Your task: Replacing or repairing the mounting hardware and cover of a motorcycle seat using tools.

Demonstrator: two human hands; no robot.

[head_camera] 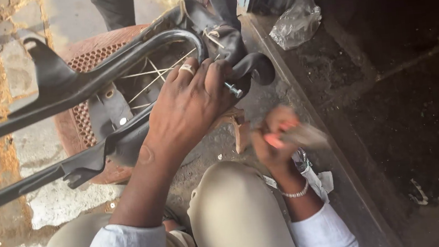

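Hands of a seated person work at a black bicycle frame (93, 71), seen from above over light trousered knees and white sleeves; the frame lies tilted across the ground, its curved tubes running from the left edge up toward the middle, with thin spokes (157, 73) visible between them and a brown perforated stool (84, 124) underneath. The left hand (189, 107), wearing a ring, rests on the frame near its bend, fingers curled closed around the dark tube and the black rubber wrapping there; a small silver bolt (234, 90) sticks out just beside those fingertips. The right hand (276, 137), with a beaded bracelet at the wrist, is blurred; its fingers are closed around an orange-handled tool (279, 139), held just below and to the right of the bolt, apart from the frame. A crumpled clear plastic bag (295, 24) lies on a dark concrete ledge (386, 98) at the right; another person's dark trouser legs (114, 8) stand at the top.
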